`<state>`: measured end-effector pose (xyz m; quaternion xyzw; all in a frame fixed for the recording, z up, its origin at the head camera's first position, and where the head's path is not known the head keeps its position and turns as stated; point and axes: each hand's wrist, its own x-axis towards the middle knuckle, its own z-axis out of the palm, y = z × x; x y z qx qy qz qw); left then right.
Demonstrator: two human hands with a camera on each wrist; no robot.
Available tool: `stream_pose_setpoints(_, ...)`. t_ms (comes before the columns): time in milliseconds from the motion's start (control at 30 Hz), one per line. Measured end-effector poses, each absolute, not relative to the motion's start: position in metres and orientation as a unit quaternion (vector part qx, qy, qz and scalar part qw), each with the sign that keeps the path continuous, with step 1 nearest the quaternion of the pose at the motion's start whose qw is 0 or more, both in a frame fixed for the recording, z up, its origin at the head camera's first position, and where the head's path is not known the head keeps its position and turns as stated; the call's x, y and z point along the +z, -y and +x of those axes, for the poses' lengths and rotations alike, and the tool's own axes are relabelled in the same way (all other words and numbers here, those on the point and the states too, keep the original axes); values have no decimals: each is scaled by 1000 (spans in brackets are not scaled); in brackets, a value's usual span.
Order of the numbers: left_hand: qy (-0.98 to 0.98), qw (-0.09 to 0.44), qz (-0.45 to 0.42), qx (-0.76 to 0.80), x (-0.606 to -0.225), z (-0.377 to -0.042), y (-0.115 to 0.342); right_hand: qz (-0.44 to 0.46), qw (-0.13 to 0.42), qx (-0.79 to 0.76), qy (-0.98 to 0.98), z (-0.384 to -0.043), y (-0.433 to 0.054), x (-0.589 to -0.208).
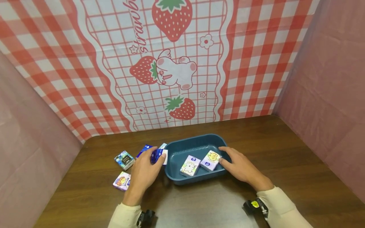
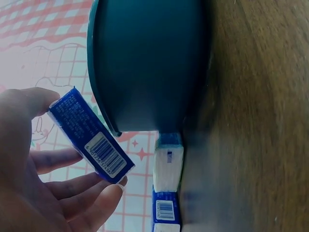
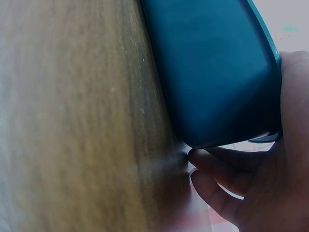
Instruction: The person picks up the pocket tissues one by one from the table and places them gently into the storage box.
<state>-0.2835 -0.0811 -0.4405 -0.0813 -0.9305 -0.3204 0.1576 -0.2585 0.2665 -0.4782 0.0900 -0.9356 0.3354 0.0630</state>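
My left hand (image 1: 144,174) pinches a blue-and-white pocket tissue pack (image 2: 91,135) between thumb and fingers, at the left end of a dark teal plastic bin (image 1: 182,181). The pack's barcode side shows in the left wrist view. Inside the bin lie two purple-and-white tissue packs, one with a white cartoon figure (image 1: 190,166) and one with a yellow figure (image 1: 211,160). My right hand (image 1: 242,167) holds the bin's right end, its thumb over the rim near the yellow-figure pack. Fingers (image 3: 217,166) of that hand curl against the outer end wall.
Left of the bin on the wooden table (image 1: 199,205) lie a blue-green patterned pack (image 1: 124,160) and a purple pack with an orange cartoon (image 1: 121,181). Behind my left hand are another blue pack (image 1: 144,148) and a light-blue pack (image 1: 163,146). A strawberry-print cloth (image 1: 251,63) hangs behind.
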Motion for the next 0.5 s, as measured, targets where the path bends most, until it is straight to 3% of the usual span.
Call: stream_pose_setpoints(500, 927, 167, -98, -322, -440, -282, 75, 84, 59, 335, 937, -258, -265, -476)
